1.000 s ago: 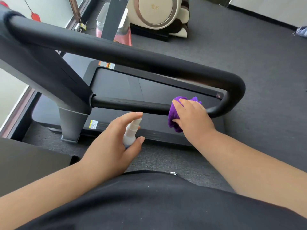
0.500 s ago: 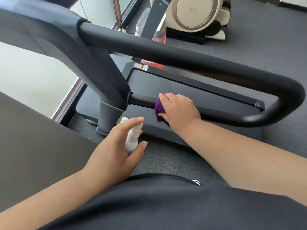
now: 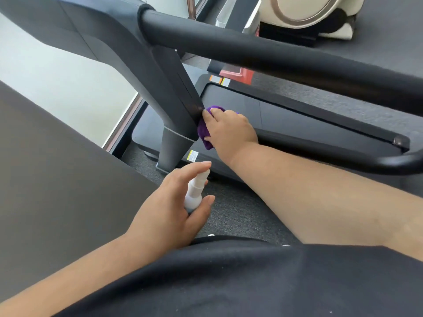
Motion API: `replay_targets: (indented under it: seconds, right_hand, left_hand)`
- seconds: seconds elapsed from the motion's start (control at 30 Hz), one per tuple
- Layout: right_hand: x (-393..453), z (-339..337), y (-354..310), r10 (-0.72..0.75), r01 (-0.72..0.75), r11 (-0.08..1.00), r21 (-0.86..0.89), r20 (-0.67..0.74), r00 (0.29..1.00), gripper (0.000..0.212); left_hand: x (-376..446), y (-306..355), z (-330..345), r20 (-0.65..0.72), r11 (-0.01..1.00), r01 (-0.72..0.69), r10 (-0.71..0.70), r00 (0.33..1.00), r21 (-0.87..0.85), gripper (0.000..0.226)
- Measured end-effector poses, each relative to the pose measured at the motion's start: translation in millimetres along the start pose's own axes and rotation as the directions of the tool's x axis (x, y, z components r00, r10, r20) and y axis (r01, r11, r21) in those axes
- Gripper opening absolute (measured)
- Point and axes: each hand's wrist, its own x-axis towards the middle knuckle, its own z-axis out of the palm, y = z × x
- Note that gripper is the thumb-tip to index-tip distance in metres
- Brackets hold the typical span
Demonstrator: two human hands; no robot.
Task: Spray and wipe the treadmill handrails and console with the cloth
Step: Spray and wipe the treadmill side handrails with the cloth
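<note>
Partly hidden, purple cloth (image 3: 204, 131) (bunched up).

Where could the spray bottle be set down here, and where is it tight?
Free: grey carpet between the treadmill deck and the person's body. Crowded: where the right hand presses the purple cloth against the upright.

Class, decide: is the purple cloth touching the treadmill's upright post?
Touching. The head view shows the right hand pressing the purple cloth against the edge of the upright post, with no gap visible.
</note>
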Motion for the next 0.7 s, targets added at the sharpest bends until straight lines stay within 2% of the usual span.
replay_targets:
  seconds: [0.13, 0.23, 0.4, 0.53, 0.7]
  right_hand:
    - [-30.4, -0.8, 18.0, -0.097, 0.096, 0.994, -0.043, -0.028, 0.995, 0.069]
    - [-63.7, -0.5, 42.6, -0.111, 0.113, 0.993, 0.017, -0.109, 0.988, 0.067]
    - [-120.7, 6.7, 94.1, 0.000, 0.017, 0.997, 0.076, -0.211, 0.977, 0.070]
    - [-169.3, 4.2, 135.8, 0.109, -0.106, 0.994, 0.026, -0.281, 0.954, 0.074]
    - [-206.5, 8.4, 162.0, 0.190, -0.202, 0.979, -0.014, -0.283, 0.940, 0.082]
  left_hand:
    - [11.5, 8.2, 5.8, 0.026, 0.999, -0.032, 0.033, 0.999, -0.025, 0.057]
    - [23.5, 19.0, 13.8, 0.050, 0.995, -0.091, 0.094, 0.994, -0.047, 0.062]
    - [42.4, 31.6, 25.6, 0.102, 0.976, -0.210, 0.215, 0.971, -0.056, 0.074]
    - [54.7, 46.8, 33.9, 0.145, 0.967, -0.237, 0.249, 0.958, -0.091, 0.064]
    - [62.5, 54.4, 40.1, 0.186, 0.951, -0.283, 0.302, 0.935, -0.122, 0.061]
